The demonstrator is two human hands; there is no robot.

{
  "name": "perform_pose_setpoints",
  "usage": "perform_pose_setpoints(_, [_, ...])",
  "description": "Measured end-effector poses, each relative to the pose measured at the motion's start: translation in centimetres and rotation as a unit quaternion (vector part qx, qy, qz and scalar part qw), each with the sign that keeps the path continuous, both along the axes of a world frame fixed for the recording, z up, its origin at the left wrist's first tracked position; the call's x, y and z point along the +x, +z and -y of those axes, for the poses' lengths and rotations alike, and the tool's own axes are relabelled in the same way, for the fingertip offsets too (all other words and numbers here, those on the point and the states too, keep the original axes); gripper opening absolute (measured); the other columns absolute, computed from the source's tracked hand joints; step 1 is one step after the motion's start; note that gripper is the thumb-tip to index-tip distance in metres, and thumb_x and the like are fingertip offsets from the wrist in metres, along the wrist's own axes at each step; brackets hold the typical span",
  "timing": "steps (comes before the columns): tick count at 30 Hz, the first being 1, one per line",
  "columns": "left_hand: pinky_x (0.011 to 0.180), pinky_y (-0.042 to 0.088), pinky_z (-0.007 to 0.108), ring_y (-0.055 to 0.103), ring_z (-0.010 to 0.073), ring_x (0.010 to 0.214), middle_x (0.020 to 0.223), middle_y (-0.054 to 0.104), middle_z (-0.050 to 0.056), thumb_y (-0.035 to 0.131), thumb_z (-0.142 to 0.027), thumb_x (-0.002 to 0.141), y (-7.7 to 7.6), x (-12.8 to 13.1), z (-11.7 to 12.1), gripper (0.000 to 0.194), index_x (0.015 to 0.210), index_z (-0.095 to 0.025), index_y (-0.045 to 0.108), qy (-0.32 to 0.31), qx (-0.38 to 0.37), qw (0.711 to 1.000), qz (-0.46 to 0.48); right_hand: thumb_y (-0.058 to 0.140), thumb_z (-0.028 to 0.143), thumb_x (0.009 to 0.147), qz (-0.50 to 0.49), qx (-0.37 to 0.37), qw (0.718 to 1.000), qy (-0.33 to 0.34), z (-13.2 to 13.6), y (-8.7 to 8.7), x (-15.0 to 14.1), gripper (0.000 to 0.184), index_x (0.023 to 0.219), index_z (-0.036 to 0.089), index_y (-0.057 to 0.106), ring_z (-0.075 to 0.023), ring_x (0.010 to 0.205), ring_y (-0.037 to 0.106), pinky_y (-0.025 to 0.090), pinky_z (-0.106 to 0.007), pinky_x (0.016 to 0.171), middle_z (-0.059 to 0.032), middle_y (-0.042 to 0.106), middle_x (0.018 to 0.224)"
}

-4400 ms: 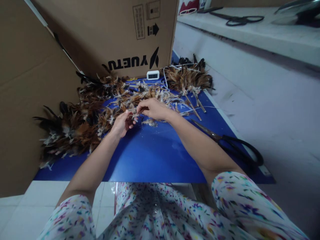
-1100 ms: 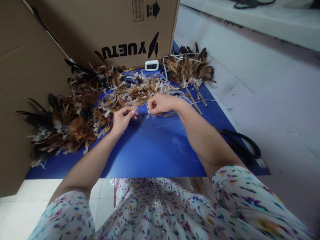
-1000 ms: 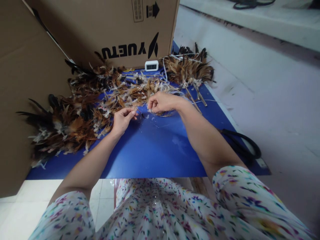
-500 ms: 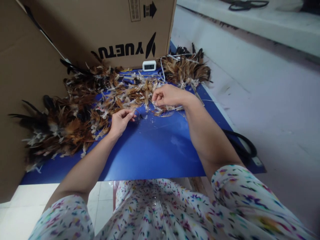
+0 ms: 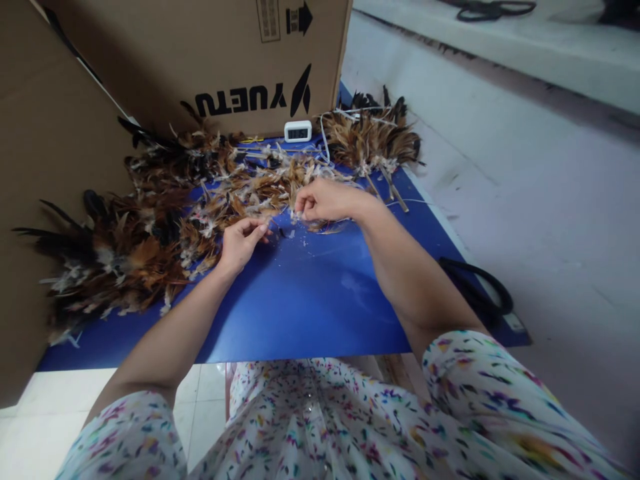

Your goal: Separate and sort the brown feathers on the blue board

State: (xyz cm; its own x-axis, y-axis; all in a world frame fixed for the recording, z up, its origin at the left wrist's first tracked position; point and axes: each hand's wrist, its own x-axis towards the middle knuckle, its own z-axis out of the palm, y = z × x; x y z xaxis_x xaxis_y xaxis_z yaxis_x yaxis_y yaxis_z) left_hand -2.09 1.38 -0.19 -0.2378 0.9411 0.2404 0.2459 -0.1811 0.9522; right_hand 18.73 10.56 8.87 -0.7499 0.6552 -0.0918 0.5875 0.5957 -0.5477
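Loose brown feathers (image 5: 255, 190) with whitish fluffy bases lie heaped across the blue tabletop (image 5: 300, 300). At the heap's near edge, my left hand (image 5: 243, 241) is closed in a pinch; a thin dark feather (image 5: 281, 233) shows just past its fingertips. My right hand (image 5: 325, 199) is a little farther off and to the right, held low over the feathers. Its thumb and fingers are pinched together on a pale, fluffy feather base, most of which the fingers hide. White bits of fluff (image 5: 303, 243) are scattered on the blue surface between and below my hands.
Darker feather bunches (image 5: 135, 257) spread along the left side. A tied feather bundle (image 5: 373, 137) with sticks lies at the back right. A white digital clock (image 5: 298, 131) stands before a cardboard box (image 5: 225, 60). A black cable (image 5: 483, 287) loops at the right edge.
My right hand has shifted slightly left and toward me, closer to my left hand, uncovering sticks behind its wrist. My left hand has stayed in place, still pinched.
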Motion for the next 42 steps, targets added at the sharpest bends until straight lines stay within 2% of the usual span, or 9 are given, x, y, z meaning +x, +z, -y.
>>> perform_pose_setpoints(4, [0.057,0.051,0.023,0.061,0.0099,0.053,0.069,0.071,0.002,0.072,-0.036,0.072,-0.2,-0.3,-0.27,0.022,0.079,-0.016,0.068,0.004,0.01,1.0,0.008,0.062,0.017,0.077,-0.013,0.009,0.998,0.058,0.58,-0.27,-0.91,0.022,0.097,0.017,0.071,-0.0135,0.076,0.064,0.044,-0.024,0.071,-0.0029,0.072,0.087])
perform_pose_setpoints(10, [0.056,0.051,0.024,0.06,0.0099,0.052,0.07,0.07,0.002,0.071,-0.036,0.072,-0.56,-0.75,-0.69,0.022,0.079,-0.016,0.066,0.02,0.018,0.999,0.026,0.06,0.016,0.08,-0.001,0.067,0.998,0.012,0.28,0.07,-0.29,0.022,0.098,0.018,0.072,-0.0166,0.085,0.063,0.042,-0.027,0.076,-0.0042,0.071,0.088])
perform_pose_setpoints(17, [0.057,0.051,0.025,0.06,0.0106,0.052,0.069,0.07,0.003,0.071,-0.035,0.072,-0.56,-0.79,-0.65,0.02,0.078,-0.016,0.066,0.023,0.015,0.999,0.035,0.061,0.019,0.08,0.025,0.038,0.998,0.034,0.37,0.06,-0.43,0.021,0.099,0.018,0.07,-0.0159,0.077,0.064,0.043,-0.026,0.072,-0.0028,0.071,0.077])
perform_pose_setpoints(26, [0.055,0.049,0.024,0.06,0.0107,0.05,0.067,0.07,0.002,0.071,-0.035,0.071,-0.41,-0.68,-0.4,0.02,0.077,-0.017,0.066,0.017,0.021,0.999,0.029,0.063,0.02,0.079,0.042,0.049,0.998,0.025,0.14,-0.43,-0.5,0.021,0.099,0.017,0.071,-0.0166,0.075,0.063,0.044,-0.027,0.07,-0.0054,0.072,0.085])
perform_pose_setpoints(42, [0.057,0.048,0.023,0.06,0.0101,0.052,0.069,0.07,0.001,0.067,-0.035,0.076,-0.73,-0.78,-0.28,0.018,0.078,-0.017,0.067,-0.014,0.018,0.999,-0.046,0.061,0.023,0.081,0.081,0.078,0.994,0.007,-0.08,-0.24,-0.22,0.026,0.105,0.017,0.07,-0.0174,0.082,0.065,0.045,-0.028,0.074,-0.0055,0.072,0.091])
